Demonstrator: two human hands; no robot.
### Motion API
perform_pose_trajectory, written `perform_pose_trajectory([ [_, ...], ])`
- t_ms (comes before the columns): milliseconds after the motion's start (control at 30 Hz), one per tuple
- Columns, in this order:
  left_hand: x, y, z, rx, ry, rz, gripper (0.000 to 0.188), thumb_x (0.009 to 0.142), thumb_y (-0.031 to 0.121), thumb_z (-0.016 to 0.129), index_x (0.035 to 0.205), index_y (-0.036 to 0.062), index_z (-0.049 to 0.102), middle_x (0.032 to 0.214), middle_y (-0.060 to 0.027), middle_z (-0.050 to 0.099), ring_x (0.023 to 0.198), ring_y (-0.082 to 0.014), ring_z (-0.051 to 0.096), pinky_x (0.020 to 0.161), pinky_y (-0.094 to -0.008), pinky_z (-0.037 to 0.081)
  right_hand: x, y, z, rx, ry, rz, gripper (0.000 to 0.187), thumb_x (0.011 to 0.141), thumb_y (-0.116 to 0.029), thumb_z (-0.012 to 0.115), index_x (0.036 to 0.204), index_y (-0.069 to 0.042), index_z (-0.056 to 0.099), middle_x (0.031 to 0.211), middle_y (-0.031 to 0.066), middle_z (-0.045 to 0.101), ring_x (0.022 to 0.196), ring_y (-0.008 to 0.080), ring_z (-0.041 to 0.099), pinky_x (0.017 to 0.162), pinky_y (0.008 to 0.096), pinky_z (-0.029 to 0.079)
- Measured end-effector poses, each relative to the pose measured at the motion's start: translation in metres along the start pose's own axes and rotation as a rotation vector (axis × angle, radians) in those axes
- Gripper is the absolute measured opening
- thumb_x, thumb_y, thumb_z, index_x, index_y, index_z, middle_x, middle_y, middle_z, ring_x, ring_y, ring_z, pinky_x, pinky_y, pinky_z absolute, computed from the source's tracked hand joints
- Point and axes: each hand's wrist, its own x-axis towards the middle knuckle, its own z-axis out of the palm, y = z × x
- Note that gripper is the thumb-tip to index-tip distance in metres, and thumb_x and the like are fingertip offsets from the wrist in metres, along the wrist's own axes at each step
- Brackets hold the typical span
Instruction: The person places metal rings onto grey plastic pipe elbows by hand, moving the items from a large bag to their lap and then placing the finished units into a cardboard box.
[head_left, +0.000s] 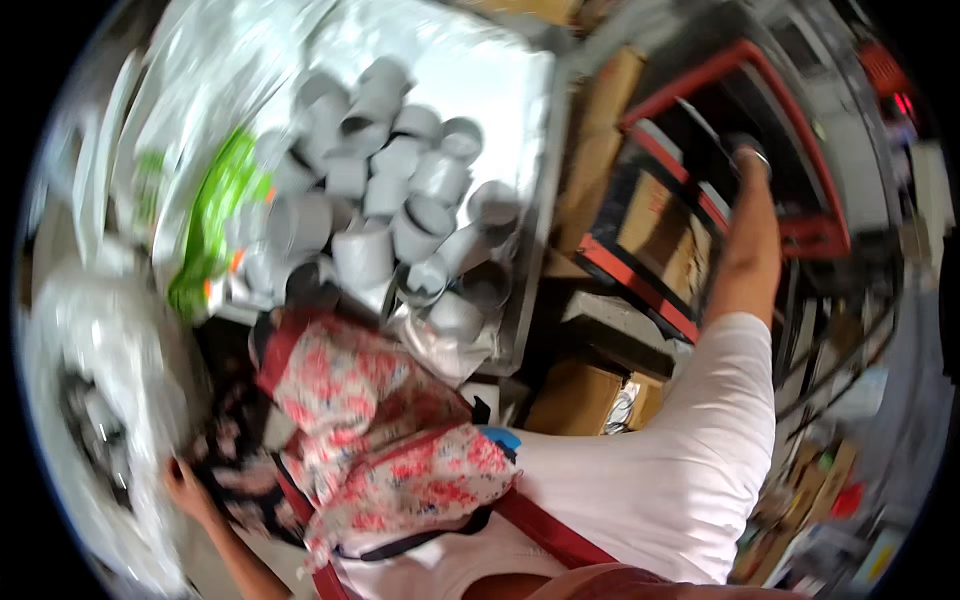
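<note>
At the lower left, my left hand (187, 492) is beside the edge of a large clear plastic bag (120, 330) with dark and shiny things inside. Its small, blurred fingers do not show whether they grip the plastic. My right arm stretches to the upper right, and my right hand (746, 157) reaches to a red-framed black item (838, 190). The fingers there are dark and smeared, so their hold is hidden. Many grey pipe fittings (385, 195) lie heaped in a pale, metal-edged tray (505, 85) ahead of me.
A green plastic packet (222, 195) lies left of the fittings. Cardboard boxes (572, 397) are stacked between the tray and my right arm. A floral bag (400, 450) with red straps hangs in front of me. Cluttered goods (800, 500) are at the lower right.
</note>
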Motion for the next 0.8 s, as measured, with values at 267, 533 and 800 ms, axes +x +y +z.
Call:
perform_pose_trajectory([
  [267, -0.063, 0.057, -0.012, 0.364, 0.472, 0.006, 0.025, 0.081, 0.014, 0.056, 0.102, 0.0008, 0.058, 0.096, -0.0100, 0.060, 0.087, -0.0186, 0.056, 0.079, -0.0278, 0.042, 0.029, 0.003, -0.006, -0.445, 0.460, -0.358, 0.048, 0.080, -0.040, 0.036, 0.097, -0.001, 0.060, 0.105, 0.0226, 0.054, 0.103, 0.0389, 0.047, 0.083, 0.0442, 0.039],
  [533, 0.010, 0.122, 0.097, 0.010, -0.200, 0.165, 0.016, 0.080, 0.011, 0.056, 0.092, 0.0013, 0.061, 0.086, -0.0085, 0.062, 0.078, -0.0153, 0.057, 0.069, -0.0257, 0.045, -0.076, 0.026, 0.046, -0.140, 0.217, -0.782, 0.040, 0.086, -0.029, 0.043, 0.113, -0.001, 0.049, 0.108, 0.0191, 0.052, 0.100, 0.0262, 0.051, 0.082, 0.0318, 0.041],
  [800, 0.090, 0.124, 0.178, 0.872, -0.645, 1.476, 0.036, 0.075, 0.013, 0.048, 0.110, 0.0158, 0.054, 0.138, 0.0044, 0.026, 0.125, -0.0242, 0.027, 0.096, -0.0389, 0.030, -0.137, -0.012, 0.110, -0.243, 0.005, -0.719, 0.035, 0.088, -0.011, 0.037, 0.121, -0.004, 0.044, 0.121, 0.0117, 0.046, 0.107, 0.0173, 0.046, 0.090, 0.0278, 0.037],
])
